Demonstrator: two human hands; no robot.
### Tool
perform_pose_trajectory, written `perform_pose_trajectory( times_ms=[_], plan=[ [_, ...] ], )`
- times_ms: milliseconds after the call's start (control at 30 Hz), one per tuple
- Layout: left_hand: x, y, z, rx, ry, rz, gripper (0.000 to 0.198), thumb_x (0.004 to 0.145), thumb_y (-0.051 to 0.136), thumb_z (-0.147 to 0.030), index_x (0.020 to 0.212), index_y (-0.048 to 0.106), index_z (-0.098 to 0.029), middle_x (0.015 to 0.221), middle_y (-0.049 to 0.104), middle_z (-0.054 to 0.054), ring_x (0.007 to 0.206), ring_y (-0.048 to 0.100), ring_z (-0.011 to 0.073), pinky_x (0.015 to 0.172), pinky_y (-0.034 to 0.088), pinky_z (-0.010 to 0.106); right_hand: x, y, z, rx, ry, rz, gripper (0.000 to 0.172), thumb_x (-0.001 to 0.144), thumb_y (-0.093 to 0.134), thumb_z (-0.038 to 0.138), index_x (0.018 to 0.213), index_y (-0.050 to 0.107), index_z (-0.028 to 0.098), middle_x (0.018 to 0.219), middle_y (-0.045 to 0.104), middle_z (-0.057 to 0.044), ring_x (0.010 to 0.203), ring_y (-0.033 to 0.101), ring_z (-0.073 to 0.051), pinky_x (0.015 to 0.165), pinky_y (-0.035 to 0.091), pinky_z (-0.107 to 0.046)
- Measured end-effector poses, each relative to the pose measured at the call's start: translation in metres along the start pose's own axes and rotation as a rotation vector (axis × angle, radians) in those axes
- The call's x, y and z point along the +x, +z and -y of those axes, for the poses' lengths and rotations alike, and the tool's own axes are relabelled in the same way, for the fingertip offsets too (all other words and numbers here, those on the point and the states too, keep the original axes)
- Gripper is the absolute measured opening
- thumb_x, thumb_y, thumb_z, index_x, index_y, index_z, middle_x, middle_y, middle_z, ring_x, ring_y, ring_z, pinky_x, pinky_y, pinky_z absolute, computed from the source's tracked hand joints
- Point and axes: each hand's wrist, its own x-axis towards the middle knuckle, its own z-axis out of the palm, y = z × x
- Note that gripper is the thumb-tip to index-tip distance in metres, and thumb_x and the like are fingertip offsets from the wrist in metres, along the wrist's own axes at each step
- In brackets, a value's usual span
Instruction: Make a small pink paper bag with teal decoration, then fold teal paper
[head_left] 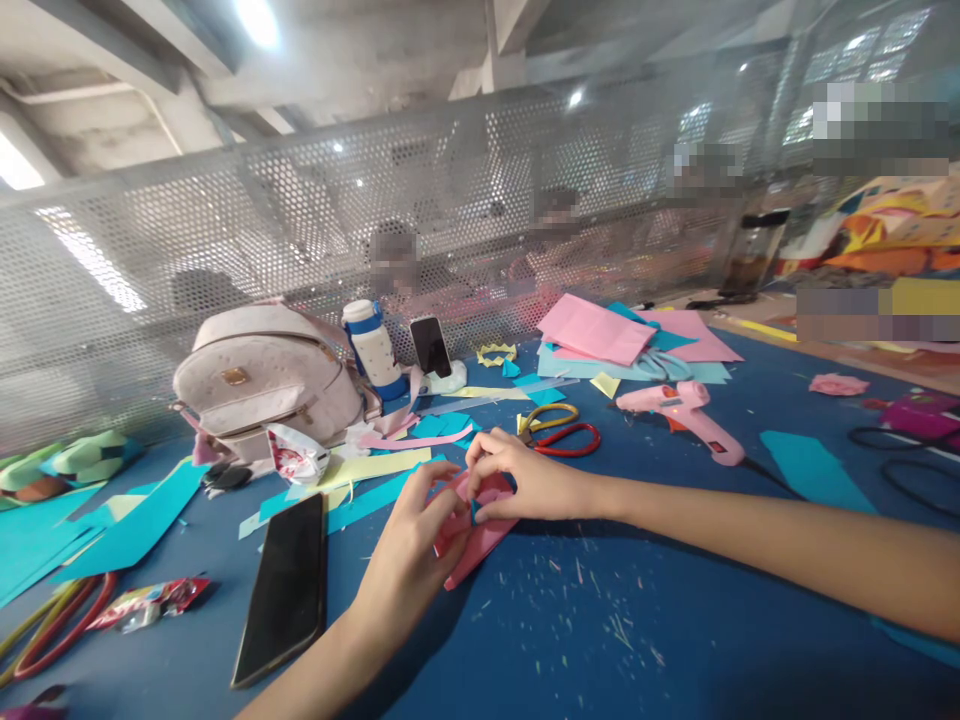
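Both hands meet over a folded pink paper piece (480,545) low above the blue table. My left hand (420,520) is closed round its left side, with the fingers partly covering the paper. From the right, my right hand (517,475) pinches at the top of the piece, thumb and fingertips close together. A small bit of blue (474,512) shows by the right fingertips; whether it is paper I cannot tell. Just beyond the hands lie scissors (559,430) with one red and one yellow handle. A pink glue gun (686,410) rests to the right of them.
A black phone (285,580) lies left of my left hand. Behind it stand a pale backpack (262,370), a white and blue bottle (373,345) and a propped phone (431,348). Pink sheets (596,328) are stacked farther back. A perforated metal screen (300,230) borders the table.
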Motion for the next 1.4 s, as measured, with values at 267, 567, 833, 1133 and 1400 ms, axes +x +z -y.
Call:
perform_pose_trajectory(
  times_ms=[267,567,833,1133,1400],
  plan=[
    [0.0016,-0.0016,-0.0002,0.011,-0.015,0.000,0.012,0.086,0.057,-0.011,0.090,0.053,-0.022,0.127,0.044,0.008,0.116,0.051,0.0240,0.092,0.051,0.042,0.0002,0.0005,-0.0002,-0.019,-0.005,-0.012,0.016,0.074,0.078,0.032,0.085,0.069,0.023,0.104,0.051,-0.004,0.105,0.046,-0.023,0.097,0.037,-0.043],
    [0.0000,-0.0010,-0.0001,0.016,-0.019,0.003,0.012,0.087,0.055,-0.012,0.090,0.052,-0.023,0.128,0.043,0.008,0.119,0.050,0.0244,0.093,0.050,0.043,-0.0002,-0.0004,0.0004,-0.008,0.000,-0.014,0.019,0.075,0.078,0.032,0.091,0.071,0.025,0.105,0.051,-0.003,0.108,0.046,-0.023,0.099,0.035,-0.043],
    [0.0006,-0.0005,0.0001,0.014,-0.023,0.009,0.012,0.088,0.055,-0.012,0.090,0.052,-0.023,0.127,0.043,0.007,0.117,0.050,0.0232,0.092,0.050,0.042,0.0001,-0.0009,0.0008,-0.015,-0.014,-0.014,0.019,0.076,0.077,0.033,0.090,0.069,0.023,0.103,0.053,-0.003,0.106,0.047,-0.023,0.098,0.035,-0.041],
    [0.0018,-0.0005,0.0003,0.019,-0.018,0.006,0.010,0.088,0.055,-0.012,0.089,0.053,-0.022,0.126,0.044,0.007,0.117,0.050,0.0225,0.093,0.049,0.041,0.0009,-0.0038,-0.0004,-0.015,-0.016,-0.005,0.018,0.077,0.076,0.035,0.087,0.068,0.022,0.100,0.055,-0.003,0.104,0.049,-0.022,0.098,0.035,-0.039],
    [0.0016,0.0001,0.0019,0.013,-0.029,0.007,0.010,0.088,0.056,-0.013,0.089,0.052,-0.022,0.127,0.043,0.006,0.117,0.049,0.0220,0.093,0.049,0.040,0.0024,-0.0039,-0.0085,-0.027,-0.040,-0.011,0.021,0.079,0.073,0.040,0.089,0.069,0.022,0.098,0.055,-0.002,0.102,0.049,-0.021,0.095,0.035,-0.039]
  ],
)
